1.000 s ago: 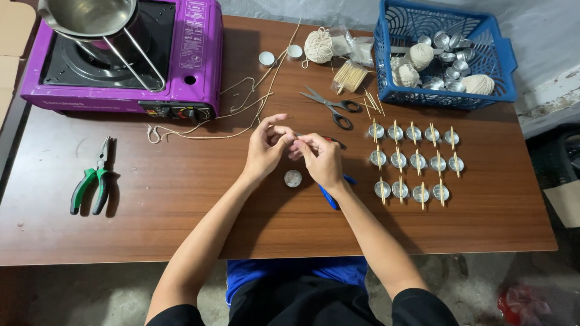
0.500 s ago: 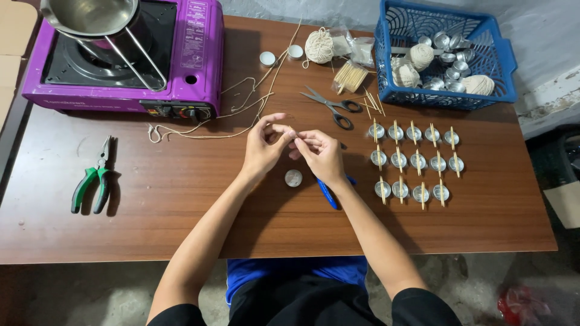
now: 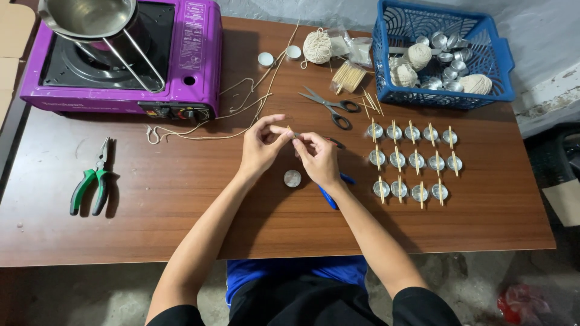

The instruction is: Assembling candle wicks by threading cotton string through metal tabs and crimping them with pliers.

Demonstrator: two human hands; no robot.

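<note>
Together, both hands (image 3: 293, 148) pinch a thin wooden stick (image 3: 290, 131).

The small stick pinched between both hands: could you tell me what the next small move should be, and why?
Probably lower the small stick onto the lone metal cup below the left hand and right hand, since the filled cups in rows each carry a stick laid across.

Even overhead light, soft shadows, sharp focus, mild wide-angle bending at edges.
</note>
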